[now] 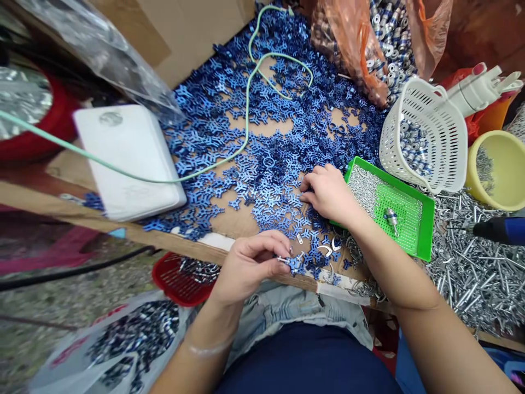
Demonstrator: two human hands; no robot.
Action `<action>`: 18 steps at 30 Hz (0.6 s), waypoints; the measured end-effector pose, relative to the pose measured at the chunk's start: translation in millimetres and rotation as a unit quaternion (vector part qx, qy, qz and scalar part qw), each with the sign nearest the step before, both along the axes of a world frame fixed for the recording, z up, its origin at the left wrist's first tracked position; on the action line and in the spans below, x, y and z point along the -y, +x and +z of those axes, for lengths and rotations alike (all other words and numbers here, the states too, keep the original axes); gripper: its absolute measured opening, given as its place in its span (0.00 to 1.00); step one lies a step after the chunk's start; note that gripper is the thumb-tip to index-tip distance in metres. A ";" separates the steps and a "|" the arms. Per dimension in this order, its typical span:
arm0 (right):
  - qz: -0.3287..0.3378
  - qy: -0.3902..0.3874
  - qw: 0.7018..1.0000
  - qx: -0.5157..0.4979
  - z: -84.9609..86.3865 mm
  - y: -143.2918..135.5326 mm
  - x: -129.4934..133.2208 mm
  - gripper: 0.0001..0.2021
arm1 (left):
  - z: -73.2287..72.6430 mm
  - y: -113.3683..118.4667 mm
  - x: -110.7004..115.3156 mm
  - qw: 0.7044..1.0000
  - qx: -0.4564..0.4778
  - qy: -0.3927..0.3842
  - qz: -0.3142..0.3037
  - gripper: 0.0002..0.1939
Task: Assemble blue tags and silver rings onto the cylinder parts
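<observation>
Near the table's front edge, my left hand (256,261) is closed, thumb and fingers pinching a small silver metal piece (282,259). Its exact shape is too small to tell. Just beyond the fingertips lie loose blue three-armed metal pieces (296,265). My right hand (328,191) reaches down to the table by the left end of a green tray (426,227), fingers bent and drawn together over more blue pieces (266,197). What its fingertips hold, if anything, is hidden. Small silver parts (363,189) and one blue-and-silver cylindrical fitting (391,216) lie in the tray.
A white basket (447,137) of fittings and a yellow bowl (504,175) stand right, above piled silver pins (471,273). A blue-black tool (502,230) points in from the right. A green cord (246,109) crosses the blue pieces; a white box (127,164) sits left.
</observation>
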State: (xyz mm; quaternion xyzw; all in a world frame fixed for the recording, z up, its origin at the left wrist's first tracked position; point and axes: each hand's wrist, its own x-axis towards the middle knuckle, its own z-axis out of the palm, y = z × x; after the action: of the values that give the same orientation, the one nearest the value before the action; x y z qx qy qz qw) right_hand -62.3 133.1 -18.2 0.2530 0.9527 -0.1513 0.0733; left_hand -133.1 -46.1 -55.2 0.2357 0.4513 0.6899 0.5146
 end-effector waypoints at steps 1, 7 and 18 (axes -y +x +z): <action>-0.009 -0.010 1.000 -0.008 -0.2 0.3 -0.2 0.04 | 0.7 1.2 0.1 1.000 -0.001 -0.001 0.005 0.07; -0.092 -0.277 0.930 -0.225 32.6 26.9 9.5 0.03 | 5.1 10.1 0.8 1.000 -0.008 0.008 0.025 0.05; -0.154 -0.520 0.806 -0.237 68.1 98.3 58.0 0.03 | 19.6 31.2 -5.2 0.991 -0.104 0.067 0.045 0.07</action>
State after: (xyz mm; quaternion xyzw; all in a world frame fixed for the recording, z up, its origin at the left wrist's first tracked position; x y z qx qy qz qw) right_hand 36.0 75.1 49.9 0.2768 0.6677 -0.6886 -0.0581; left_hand -101.9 -40.9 -35.6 0.3198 0.4658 0.7123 0.4164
